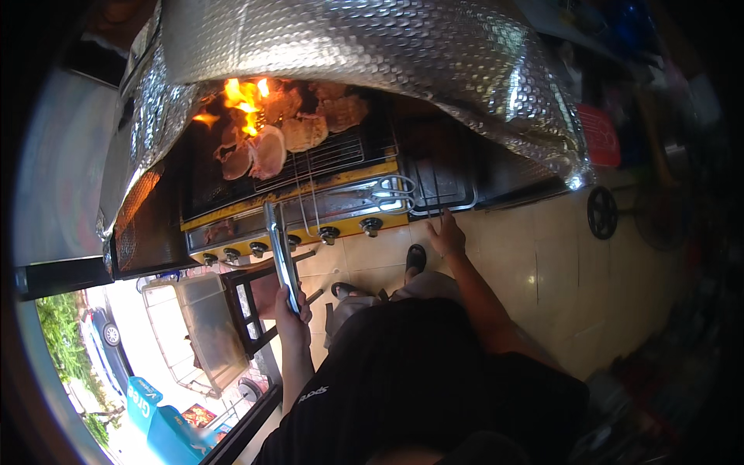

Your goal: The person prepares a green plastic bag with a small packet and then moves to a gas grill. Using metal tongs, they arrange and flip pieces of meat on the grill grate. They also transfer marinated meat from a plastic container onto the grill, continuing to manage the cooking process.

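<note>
In my left hand (pixel 292 311) is a pair of metal tongs (pixel 279 247), pointing up toward the front of a gas grill (pixel 343 224) with several black knobs. My right hand (pixel 449 233) is at the front edge of a metal tray (pixel 453 180), thumb and forefinger apart; thin dark lines run near the fingers, and I cannot tell whether it grips anything. Slices of meat (pixel 267 152) lie on the wire grate (pixel 334 156), some browned. Flames (pixel 244 102) rise at the back left. Scissors (pixel 389 193) rest on the front ledge, beside a long wire handle (pixel 314 203).
A foil insulation sheet (pixel 360 46) hangs over the grill as a hood. A dark stool (pixel 256 314) stands left, near a translucent plastic bin (pixel 212 331). Tiled floor (pixel 511 261) runs right, with a black handwheel (pixel 602 213) and a red item (pixel 598 135).
</note>
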`<state>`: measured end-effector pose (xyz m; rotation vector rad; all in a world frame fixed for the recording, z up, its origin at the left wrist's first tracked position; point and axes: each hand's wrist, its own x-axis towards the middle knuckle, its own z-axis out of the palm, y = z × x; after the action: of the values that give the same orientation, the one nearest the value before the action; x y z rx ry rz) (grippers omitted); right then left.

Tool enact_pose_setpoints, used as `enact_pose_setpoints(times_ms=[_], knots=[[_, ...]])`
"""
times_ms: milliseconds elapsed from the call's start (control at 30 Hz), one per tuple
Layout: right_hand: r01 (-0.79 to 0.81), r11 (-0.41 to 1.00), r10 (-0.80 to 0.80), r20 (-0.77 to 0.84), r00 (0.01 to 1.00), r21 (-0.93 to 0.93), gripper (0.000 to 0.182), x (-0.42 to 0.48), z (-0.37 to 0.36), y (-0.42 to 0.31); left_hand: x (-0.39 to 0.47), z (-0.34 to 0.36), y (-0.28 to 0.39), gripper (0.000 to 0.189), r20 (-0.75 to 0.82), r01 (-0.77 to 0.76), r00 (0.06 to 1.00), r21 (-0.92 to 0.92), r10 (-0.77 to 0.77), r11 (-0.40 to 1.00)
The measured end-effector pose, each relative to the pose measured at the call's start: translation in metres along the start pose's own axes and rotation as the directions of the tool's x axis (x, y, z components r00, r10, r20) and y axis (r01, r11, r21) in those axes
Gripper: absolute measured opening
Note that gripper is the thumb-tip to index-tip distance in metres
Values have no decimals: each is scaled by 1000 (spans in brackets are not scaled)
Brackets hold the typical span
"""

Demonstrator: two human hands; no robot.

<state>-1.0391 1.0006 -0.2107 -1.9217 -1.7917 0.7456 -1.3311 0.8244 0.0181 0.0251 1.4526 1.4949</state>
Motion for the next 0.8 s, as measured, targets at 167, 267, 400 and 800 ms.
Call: enact_pose_setpoints(times_ms=[167, 267, 400, 800], knots=[[-100, 971, 124, -101, 987, 217, 46, -16, -35, 114, -7, 22, -8, 31, -36, -10, 999, 39, 11, 999], [-220, 901, 346, -312, 885, 375, 48, 13, -80, 172, 1, 18, -14, 26, -154, -44, 987, 5, 44, 999], [-90, 566, 418, -191, 888, 819, 49, 102, -128, 157, 24, -4, -14, 27, -218, -79, 974, -74, 61, 994], [291, 311, 283, -380, 880, 905, 66, 67, -91, 174, 16, -4, 8, 28, -216, -174, 964, -66, 156, 983]])
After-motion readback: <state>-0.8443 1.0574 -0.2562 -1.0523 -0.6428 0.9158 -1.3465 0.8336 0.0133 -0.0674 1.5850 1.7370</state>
